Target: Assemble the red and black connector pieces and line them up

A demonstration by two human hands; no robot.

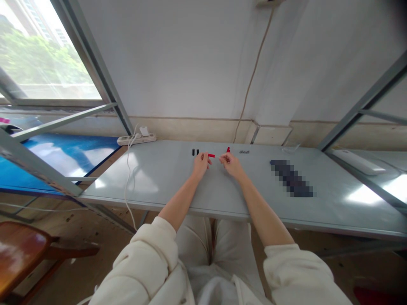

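Observation:
My left hand (200, 164) is closed in a pinch on a slim red stick-like piece (211, 156), which points right from the fingertips. Facing it across a small gap, my right hand (232, 164) has its fingers pressed together; whatever they hold, if anything, is too small to make out. Just beyond the right fingers is another small red piece (228, 149). Two short black cylinders, one a black cylinder (193, 152) standing apart and one a black cylinder (197, 151) right behind my left hand, are on the grey table (171, 182). Several small dark pieces (244, 151) lie right of the red piece.
A white power strip (136, 139) sits at the table's back left, its cable (127, 173) hanging over the front edge. A blurred-out dark object (291, 178) lies to the right. Metal frame posts rise at both sides. A wooden chair (23, 250) stands lower left.

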